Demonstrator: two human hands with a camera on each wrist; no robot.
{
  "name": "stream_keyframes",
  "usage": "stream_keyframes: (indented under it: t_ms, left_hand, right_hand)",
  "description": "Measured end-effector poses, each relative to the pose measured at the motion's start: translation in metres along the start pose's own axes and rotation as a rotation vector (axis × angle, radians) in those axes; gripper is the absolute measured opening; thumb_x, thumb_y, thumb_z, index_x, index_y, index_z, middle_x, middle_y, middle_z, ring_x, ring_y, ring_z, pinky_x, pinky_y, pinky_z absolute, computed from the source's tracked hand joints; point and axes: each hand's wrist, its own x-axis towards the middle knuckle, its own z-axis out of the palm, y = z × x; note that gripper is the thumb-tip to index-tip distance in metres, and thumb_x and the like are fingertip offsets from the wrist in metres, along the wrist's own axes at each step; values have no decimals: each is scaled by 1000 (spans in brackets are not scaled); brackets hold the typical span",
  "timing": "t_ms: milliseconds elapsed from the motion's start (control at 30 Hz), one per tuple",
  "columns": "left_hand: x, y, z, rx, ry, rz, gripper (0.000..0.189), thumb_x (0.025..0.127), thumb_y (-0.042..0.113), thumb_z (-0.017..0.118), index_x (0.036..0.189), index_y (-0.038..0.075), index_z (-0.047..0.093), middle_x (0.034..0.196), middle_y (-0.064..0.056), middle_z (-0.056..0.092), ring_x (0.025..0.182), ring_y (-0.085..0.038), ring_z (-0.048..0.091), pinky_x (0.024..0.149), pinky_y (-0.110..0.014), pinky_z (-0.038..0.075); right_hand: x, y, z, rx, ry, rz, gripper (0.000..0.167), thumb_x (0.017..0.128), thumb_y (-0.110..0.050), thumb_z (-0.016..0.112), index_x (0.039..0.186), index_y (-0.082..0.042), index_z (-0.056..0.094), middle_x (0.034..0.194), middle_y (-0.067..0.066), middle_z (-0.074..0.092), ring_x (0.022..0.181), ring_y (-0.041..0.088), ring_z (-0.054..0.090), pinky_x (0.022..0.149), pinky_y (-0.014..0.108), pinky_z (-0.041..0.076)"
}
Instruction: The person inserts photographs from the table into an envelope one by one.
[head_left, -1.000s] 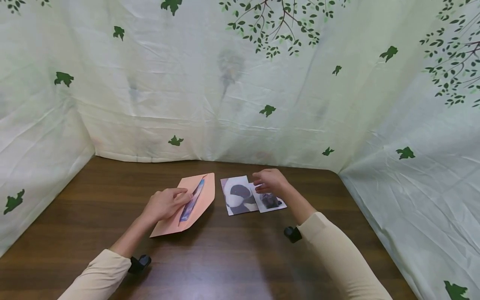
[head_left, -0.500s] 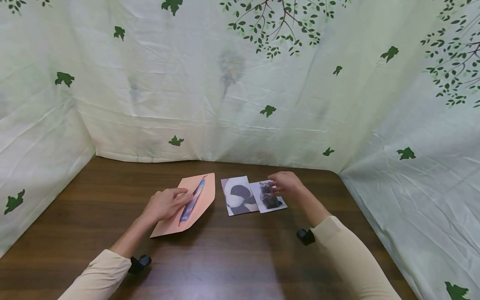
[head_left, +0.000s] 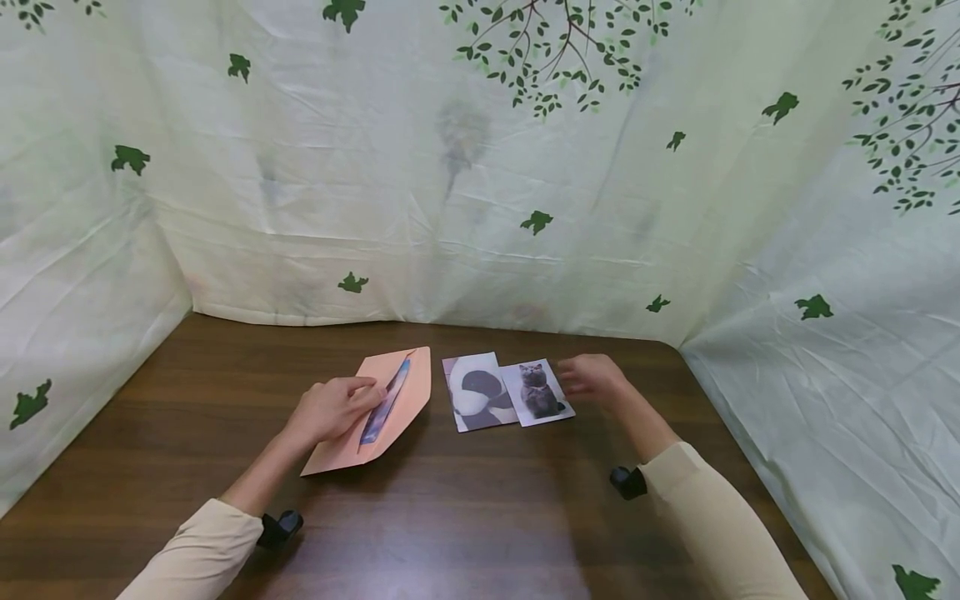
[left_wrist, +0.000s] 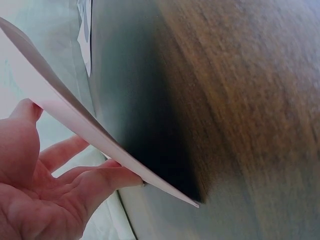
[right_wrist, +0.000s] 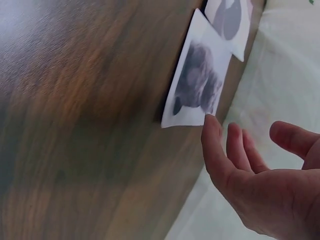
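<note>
My left hand grips a peach envelope on the left of the table. It is held tilted up, its flap side towards me, with a blue-purple picture card showing in its opening. In the left wrist view, the thumb and fingers lie along the envelope's edge. A photo of a grey cat lies on the table, overlapping a photo with grey and white rounded shapes. Just right of the cat photo hovers my right hand, fingers loosely bent and holding nothing.
The brown wooden table ends at the back against a pale curtain printed with leaves. A small black device sits at the left wrist, and a matching device at the right wrist.
My right hand has moved to the right, off the cat photo, which now shows whole. The left hand and the envelope stay where they were.
</note>
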Motion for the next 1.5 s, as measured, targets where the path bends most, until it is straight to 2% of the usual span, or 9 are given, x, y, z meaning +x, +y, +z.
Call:
stream_keyframes:
  t_ms: [167,467,733,1267,1500]
  left_hand:
    - [0,1,-1,-4,-6,-10,54,103,45,52,139,5,63,131,-30,64,114,-48,63,82,-50,51]
    - [0,1,0,-15,-16,-33,55,102,46,53,139,6,62,133,-28,63,118,-48,62,85,-51,51]
    - [0,1,1,-12,-16,-32,54,102,45,53,139,5,62,133,-28,63,116,-46,63,83,-49,51]
    - [1,1,0,-12,-16,-33,54,102,44,54,139,5,63,132,-28,63,115,-46,64,82,-48,51]
    - [1,2,0,-9,-18,-37,54,102,44,54,139,5,62,133,-28,63,117,-47,63,83,-49,51]
  right_hand:
    - [4,9,-7,3,9,16,49,106,-15,43,150,7,42,153,31,43,135,47,49,112,52,42]
    - [15,22,-15,21,29,40,49,105,-16,44,149,6,44,152,29,45,121,38,56,107,48,48]
    - [17,29,-19,28,60,75,48,106,-19,45,148,5,47,150,29,47,123,41,57,107,49,47]
    - [22,32,-18,59,23,90,49,107,-20,43,150,3,44,149,30,46,126,42,55,108,50,46]
    - [24,34,-19,58,32,105,48,107,-20,43,150,2,44,149,29,47,126,40,55,107,48,47]
